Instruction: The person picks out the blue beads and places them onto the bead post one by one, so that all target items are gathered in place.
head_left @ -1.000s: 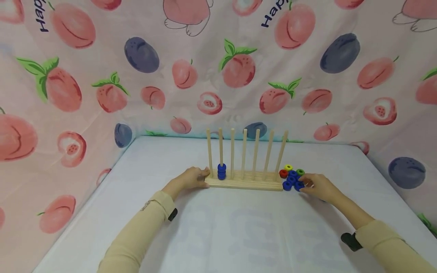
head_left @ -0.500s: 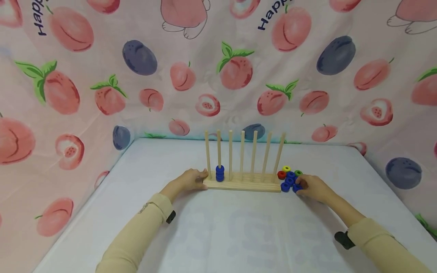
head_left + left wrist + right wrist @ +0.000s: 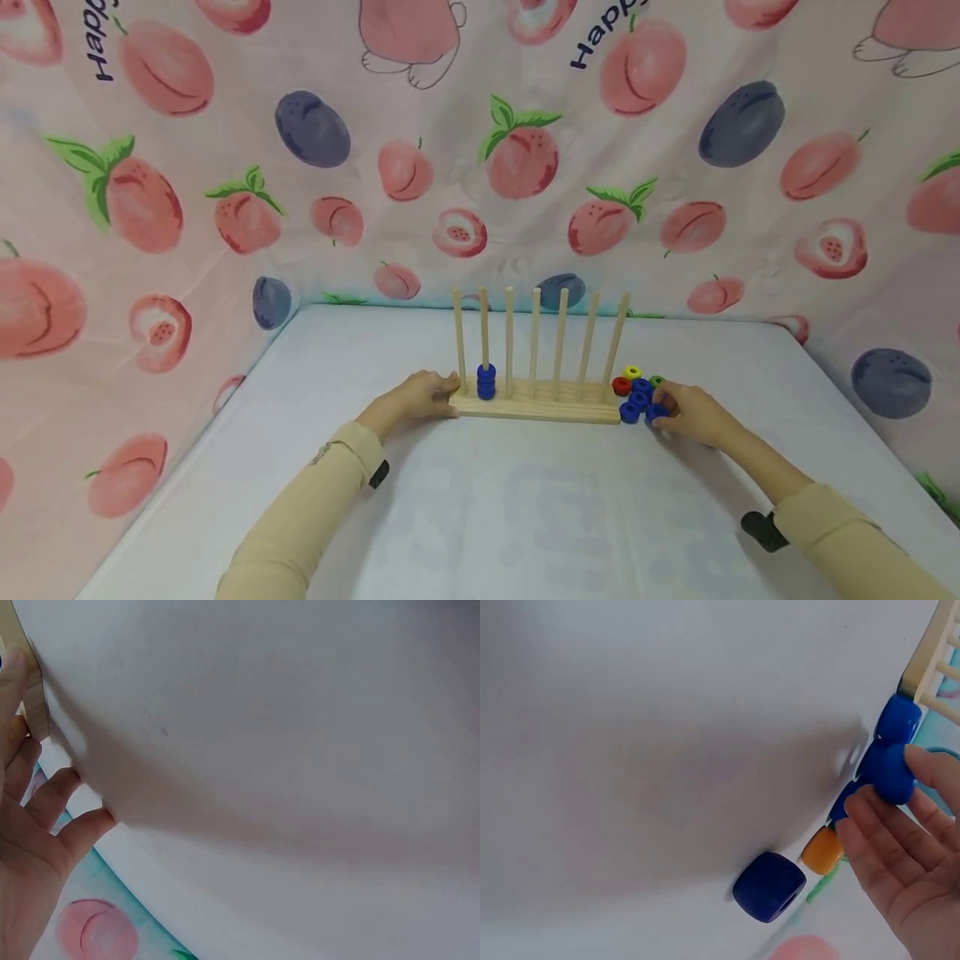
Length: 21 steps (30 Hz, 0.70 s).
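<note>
My left hand [image 3: 423, 394] rests against the left end of the rack [image 3: 536, 406], fingers fairly straight and touching the wooden base, not wrapped round it. In the left wrist view the fingers [image 3: 45, 799] lie loosely spread beside the base corner [image 3: 34, 712], nothing held.

My right hand [image 3: 690, 410] is at the bead pile [image 3: 639, 392] just off the rack's right end. Fingertips pinch one blue bead [image 3: 894, 776]; in the right wrist view the bead sits between the fingers [image 3: 877, 832], touching other blue beads beside it. I cannot tell whether it is lifted off the table.

The rack stands upright mid-table with seven pegs. The second peg from the left carries a short stack of blue beads [image 3: 486, 381]; the other pegs are bare wood.

The pile holds several blue beads, a red bead [image 3: 621, 386], a yellow bead [image 3: 632, 372] and a green bead [image 3: 657, 382], all close together, touching or nearly so. The right wrist view also shows a dark blue bead [image 3: 769, 886] lying on its side, apart from the cluster, and an orange bead [image 3: 823, 850] just beside the fingers.

Table [image 3: 525, 517] has a pale white-blue cover. Fruit-print cloth [image 3: 480, 150] hangs behind and on both sides. Both sleeves are beige, with a black strap at each wrist.
</note>
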Each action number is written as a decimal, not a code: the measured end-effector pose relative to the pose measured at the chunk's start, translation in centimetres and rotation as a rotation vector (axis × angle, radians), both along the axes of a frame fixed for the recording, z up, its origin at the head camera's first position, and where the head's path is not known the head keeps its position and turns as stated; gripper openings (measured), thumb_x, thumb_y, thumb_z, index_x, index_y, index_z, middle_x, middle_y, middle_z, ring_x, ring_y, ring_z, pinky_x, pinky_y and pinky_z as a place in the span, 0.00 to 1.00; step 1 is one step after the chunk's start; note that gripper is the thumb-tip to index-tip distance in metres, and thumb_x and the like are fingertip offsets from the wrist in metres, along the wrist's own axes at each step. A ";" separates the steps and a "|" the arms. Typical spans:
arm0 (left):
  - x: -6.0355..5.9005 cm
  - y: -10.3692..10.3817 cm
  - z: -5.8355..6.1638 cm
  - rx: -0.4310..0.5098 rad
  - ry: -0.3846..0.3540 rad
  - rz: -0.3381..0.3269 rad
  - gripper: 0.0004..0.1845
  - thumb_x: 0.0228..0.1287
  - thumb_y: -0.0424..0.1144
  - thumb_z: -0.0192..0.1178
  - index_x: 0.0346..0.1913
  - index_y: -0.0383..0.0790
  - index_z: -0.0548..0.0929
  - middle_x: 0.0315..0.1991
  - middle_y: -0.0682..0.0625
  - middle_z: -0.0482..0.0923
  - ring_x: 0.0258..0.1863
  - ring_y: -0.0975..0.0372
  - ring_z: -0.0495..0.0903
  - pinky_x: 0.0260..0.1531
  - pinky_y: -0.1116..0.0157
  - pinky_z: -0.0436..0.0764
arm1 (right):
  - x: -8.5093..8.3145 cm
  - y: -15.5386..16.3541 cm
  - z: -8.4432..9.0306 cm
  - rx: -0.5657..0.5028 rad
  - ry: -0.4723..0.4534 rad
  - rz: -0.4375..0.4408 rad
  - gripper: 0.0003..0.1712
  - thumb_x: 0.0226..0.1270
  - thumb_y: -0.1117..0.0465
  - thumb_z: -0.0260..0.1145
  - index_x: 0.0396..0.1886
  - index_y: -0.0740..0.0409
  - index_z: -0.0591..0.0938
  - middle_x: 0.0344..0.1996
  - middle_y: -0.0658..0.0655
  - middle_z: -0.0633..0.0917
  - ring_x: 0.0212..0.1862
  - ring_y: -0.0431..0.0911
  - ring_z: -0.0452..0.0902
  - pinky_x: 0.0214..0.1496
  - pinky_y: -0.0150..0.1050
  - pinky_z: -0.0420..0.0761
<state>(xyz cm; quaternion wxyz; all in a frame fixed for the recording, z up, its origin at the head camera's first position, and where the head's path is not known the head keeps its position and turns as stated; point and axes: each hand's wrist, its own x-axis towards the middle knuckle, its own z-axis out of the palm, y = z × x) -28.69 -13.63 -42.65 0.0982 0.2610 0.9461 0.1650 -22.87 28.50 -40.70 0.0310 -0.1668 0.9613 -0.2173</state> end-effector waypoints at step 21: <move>0.4 0.2 0.0 -0.008 0.022 -0.004 0.32 0.50 0.49 0.62 0.58 0.42 0.68 0.57 0.38 0.68 0.52 0.47 0.72 0.55 0.55 0.69 | 2.4 -3.3 -0.3 -0.099 0.138 0.020 0.13 0.51 0.61 0.67 0.34 0.62 0.76 0.24 0.51 0.81 0.26 0.37 0.75 0.27 0.27 0.76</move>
